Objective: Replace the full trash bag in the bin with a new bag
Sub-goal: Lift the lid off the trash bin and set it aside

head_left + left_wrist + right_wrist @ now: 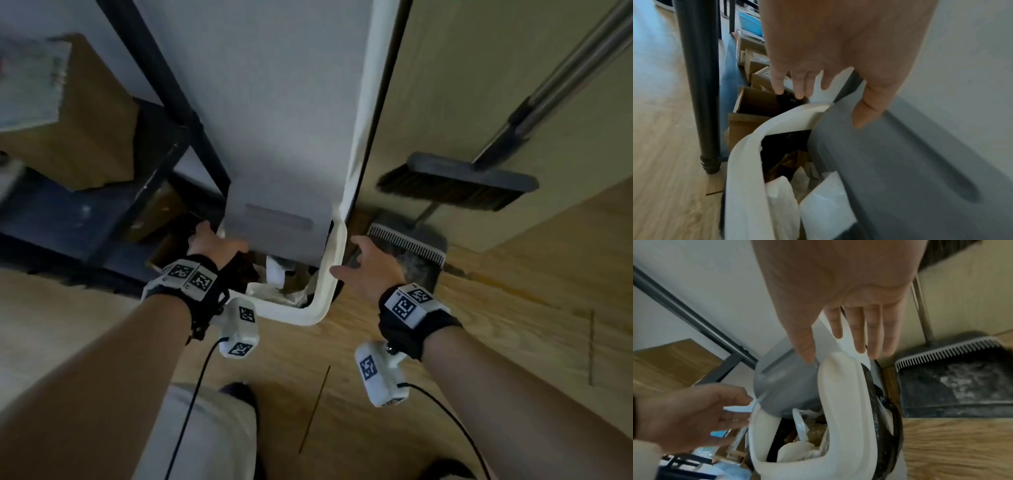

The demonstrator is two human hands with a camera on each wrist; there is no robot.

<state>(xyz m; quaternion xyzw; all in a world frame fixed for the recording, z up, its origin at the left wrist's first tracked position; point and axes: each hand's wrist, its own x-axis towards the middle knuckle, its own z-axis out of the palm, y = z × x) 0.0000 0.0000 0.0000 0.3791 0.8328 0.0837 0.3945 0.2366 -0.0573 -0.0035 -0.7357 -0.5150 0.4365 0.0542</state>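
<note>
Head view: bin (318,301) stands on floor against wall, grey lid (274,137) raised. Left hand (214,241) grips lid's lower corner; right hand (368,270) hovers spread, holding nothing. Left wrist view alone shows paper rubbish (824,204) inside the white bag (748,170).

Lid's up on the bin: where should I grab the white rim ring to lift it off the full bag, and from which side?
Take the white rim ring on its two long side bars, one hand per side, from outside. The raised lid blocks the back, and the right hand already hangs open beside the right bar.
</note>
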